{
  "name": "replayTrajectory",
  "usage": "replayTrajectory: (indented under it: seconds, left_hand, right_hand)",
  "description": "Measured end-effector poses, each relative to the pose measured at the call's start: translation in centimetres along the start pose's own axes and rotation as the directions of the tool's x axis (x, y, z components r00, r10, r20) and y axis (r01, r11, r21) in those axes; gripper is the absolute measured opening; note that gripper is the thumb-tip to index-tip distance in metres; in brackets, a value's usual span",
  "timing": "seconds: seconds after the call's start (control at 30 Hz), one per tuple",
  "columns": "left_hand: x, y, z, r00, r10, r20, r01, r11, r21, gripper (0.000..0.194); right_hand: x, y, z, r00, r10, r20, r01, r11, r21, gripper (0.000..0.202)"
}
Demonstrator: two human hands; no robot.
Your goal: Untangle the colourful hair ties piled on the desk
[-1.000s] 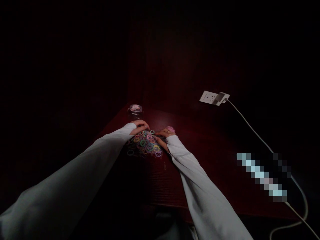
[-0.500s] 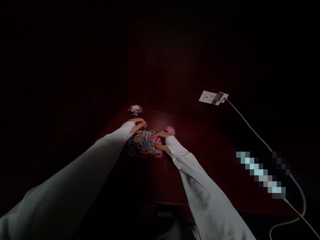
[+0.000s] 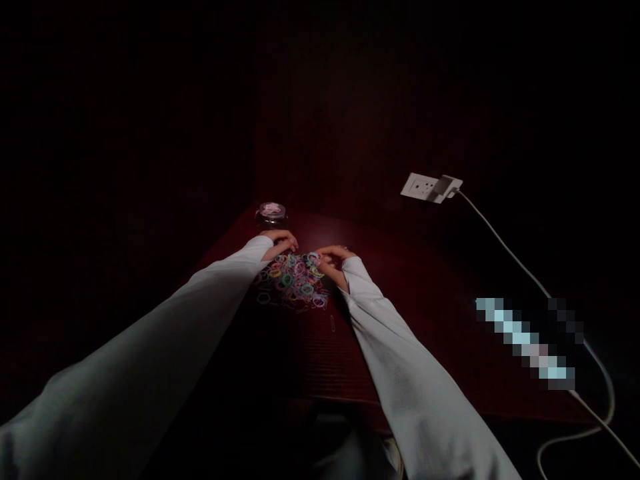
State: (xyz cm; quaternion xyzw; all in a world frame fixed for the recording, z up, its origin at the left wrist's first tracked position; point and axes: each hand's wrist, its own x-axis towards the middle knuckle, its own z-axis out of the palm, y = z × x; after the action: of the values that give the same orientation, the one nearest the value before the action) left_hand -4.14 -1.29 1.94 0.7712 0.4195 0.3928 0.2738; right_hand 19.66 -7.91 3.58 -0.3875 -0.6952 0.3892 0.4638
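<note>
Colourful bands (image 3: 299,283) are piled on the table (image 3: 327,370), the left hand (image 3: 294,245) loosely curled, the right hand (image 3: 320,259) half-closed beside them; whether anything's gripped by either can't be told tbh.

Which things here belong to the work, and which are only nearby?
Likely in the work: multicoloured heap of ring-shaped bands, at the right grip; perhaps the clear round jar with pink-patterned lid.
Just around: white rectangular wall socket; white boxy adapter; thin white cable.
</note>
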Motion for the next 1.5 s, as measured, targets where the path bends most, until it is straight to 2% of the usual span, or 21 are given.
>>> replayTrajectory:
  seconds: [0.23, 0.5, 0.6, 0.7, 0.83, 0.97, 1.07, 1.2, 1.37, 1.5]
  left_hand:
    - [0.2, 0.1, 0.2, 0.999, 0.023, 0.039, -0.026, 0.996, 0.089, 0.043]
    - [-0.6, 1.2, 0.1, 0.999, 0.046, 0.01, -0.046, 0.995, 0.088, 0.041]
    - [-0.8, 1.7, 0.1, 0.998, 0.059, 0.001, -0.059, 0.995, 0.085, 0.039]
    - [-0.8, 2.0, 0.0, 0.996, 0.089, -0.008, -0.088, 0.992, 0.093, 0.037]
    - [-0.7, 2.4, -0.1, 0.993, 0.119, 0.015, -0.12, 0.982, 0.147, 0.036]
    - [-0.7, 2.8, -0.1, 0.984, 0.161, 0.082, -0.172, 0.972, 0.161, 0.036]
    - [-0.9, 2.9, 0.1, 0.962, 0.221, 0.161, -0.242, 0.962, 0.127, 0.035]
    - [-0.9, 2.7, 0.2, 0.942, 0.245, 0.228, -0.275, 0.955, 0.108, 0.034]
    - [-0.8, 2.3, 0.2, 0.946, 0.242, 0.215, -0.279, 0.947, 0.16, 0.027]
    - [-0.8, 2.2, 0.4, 0.955, 0.226, 0.19, -0.263, 0.944, 0.198, 0.027]
  right_hand:
    - [-0.6, 0.3, 1.4, 0.997, 0.001, 0.081, -0.003, 1.0, 0.021, 0.042]
    - [0.0, -1.0, -1.0, 0.997, -0.066, -0.026, 0.062, 0.989, -0.133, 0.033]
    - [-0.1, -1.5, -1.7, 0.997, -0.069, -0.032, 0.062, 0.982, -0.177, 0.033]
    - [-0.2, -1.6, -1.6, 0.997, -0.076, 0.031, 0.081, 0.975, -0.208, 0.029]
    - [-0.2, -1.4, -1.2, 0.975, -0.143, 0.169, 0.189, 0.935, -0.301, 0.02]
    - [-0.4, -1.4, -1.3, 0.936, -0.189, 0.296, 0.301, 0.867, -0.397, 0.015]
    - [-0.6, -1.4, -1.6, 0.916, -0.211, 0.342, 0.348, 0.841, -0.414, 0.011]
    - [-0.6, -1.0, -1.8, 0.94, -0.148, 0.309, 0.271, 0.871, -0.41, 0.018]
    - [-0.8, -1.3, -2.0, 0.974, -0.043, 0.224, 0.119, 0.934, -0.337, 0.028]
    - [-0.9, -1.9, -2.3, 0.988, -0.044, 0.15, 0.094, 0.935, -0.343, 0.022]
